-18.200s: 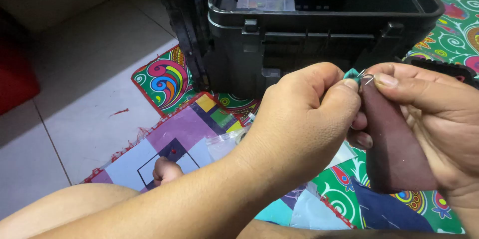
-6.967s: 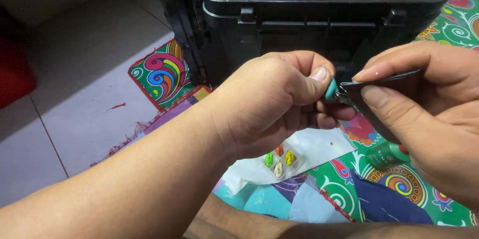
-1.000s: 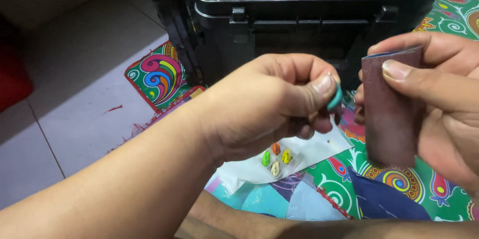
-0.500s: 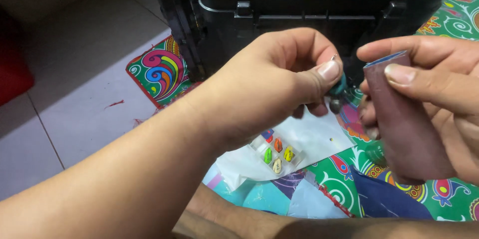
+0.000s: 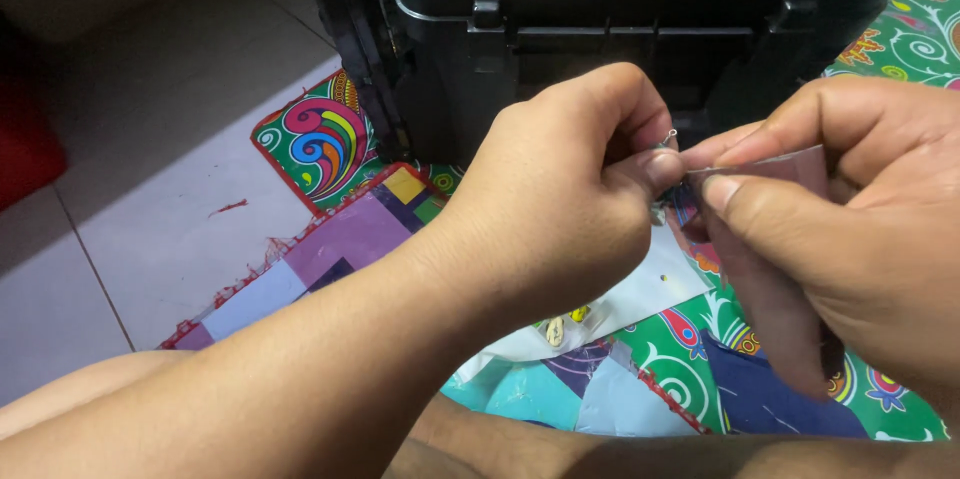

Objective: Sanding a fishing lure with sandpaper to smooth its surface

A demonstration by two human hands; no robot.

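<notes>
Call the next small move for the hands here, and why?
Probably a short stroke of the small metal piece along the edge of the dark brown strip. The left hand pinches the piece at its fingertips, with only a metal loop showing. The right hand pinches the strip's top edge, and both meet in front of the black box. Whether piece and strip touch is hidden.

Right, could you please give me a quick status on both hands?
Left hand pinching a small metal-looped piece. Right hand gripping a brown sheet against it. Black box close behind.
</notes>
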